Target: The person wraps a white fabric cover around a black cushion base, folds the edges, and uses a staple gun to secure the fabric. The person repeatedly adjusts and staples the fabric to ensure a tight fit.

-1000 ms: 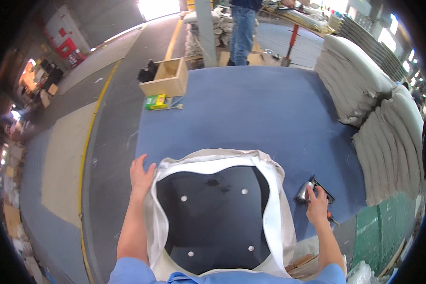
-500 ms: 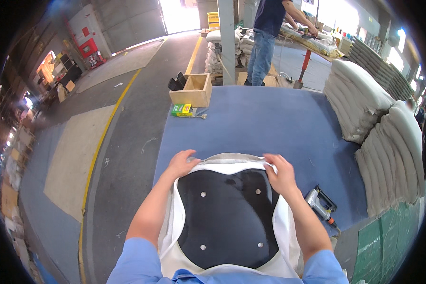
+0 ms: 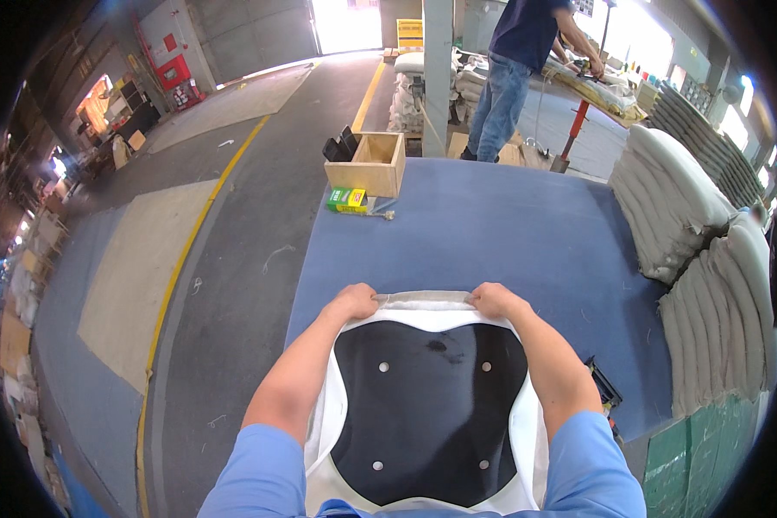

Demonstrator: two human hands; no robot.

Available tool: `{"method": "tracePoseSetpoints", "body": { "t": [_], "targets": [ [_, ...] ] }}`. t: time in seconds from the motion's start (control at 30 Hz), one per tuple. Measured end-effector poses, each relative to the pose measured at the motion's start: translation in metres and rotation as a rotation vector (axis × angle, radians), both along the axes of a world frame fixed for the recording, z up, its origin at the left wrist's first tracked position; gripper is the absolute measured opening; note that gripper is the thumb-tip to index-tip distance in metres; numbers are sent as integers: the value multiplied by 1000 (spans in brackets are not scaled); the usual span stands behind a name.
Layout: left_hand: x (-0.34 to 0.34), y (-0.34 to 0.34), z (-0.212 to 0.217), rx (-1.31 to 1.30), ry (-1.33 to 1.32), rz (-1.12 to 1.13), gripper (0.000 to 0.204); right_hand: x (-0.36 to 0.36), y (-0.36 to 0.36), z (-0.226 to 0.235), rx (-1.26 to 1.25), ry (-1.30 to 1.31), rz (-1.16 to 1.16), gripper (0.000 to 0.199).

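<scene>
- Nearest, the black panel [image 3: 427, 414] lies on the white padding [image 3: 423, 319], between the forearms and on the near side of both hands.
- At the far side, the left hand [image 3: 356, 301] and the right hand [image 3: 495, 300] now pinch the pale fabric edge [image 3: 423, 300], which spans between them; a second ago they were apart from it, so this edge seems to be the present work.
- The staple gun [image 3: 605, 386], freed from the right hand, lies beside the right forearm, partly hidden.
- Farther, a wooden box [image 3: 358, 180] stands on the blue table [image 3: 475, 224].

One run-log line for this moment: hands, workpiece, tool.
left hand: gripping far cover edge | right hand: same edge, farther right | black panel: atop white padding | tool: on blue table, partly hidden
</scene>
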State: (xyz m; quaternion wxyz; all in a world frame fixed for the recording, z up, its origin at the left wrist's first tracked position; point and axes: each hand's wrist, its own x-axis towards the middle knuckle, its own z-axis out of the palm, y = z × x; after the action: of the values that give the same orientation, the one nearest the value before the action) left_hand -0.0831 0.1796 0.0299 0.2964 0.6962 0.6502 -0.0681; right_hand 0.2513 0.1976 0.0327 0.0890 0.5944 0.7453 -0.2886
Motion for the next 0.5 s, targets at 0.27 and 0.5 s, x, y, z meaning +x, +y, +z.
{"method": "tracePoseSetpoints", "body": {
  "t": [0.27,0.5],
  "targets": [
    [-48,-46,50,258,-420,168,41,-15,-50,77,504,90,-23,22],
    [-74,-159,140,229,-763,267,50,-15,-127,171,942,312,63,13]
  ]
}}
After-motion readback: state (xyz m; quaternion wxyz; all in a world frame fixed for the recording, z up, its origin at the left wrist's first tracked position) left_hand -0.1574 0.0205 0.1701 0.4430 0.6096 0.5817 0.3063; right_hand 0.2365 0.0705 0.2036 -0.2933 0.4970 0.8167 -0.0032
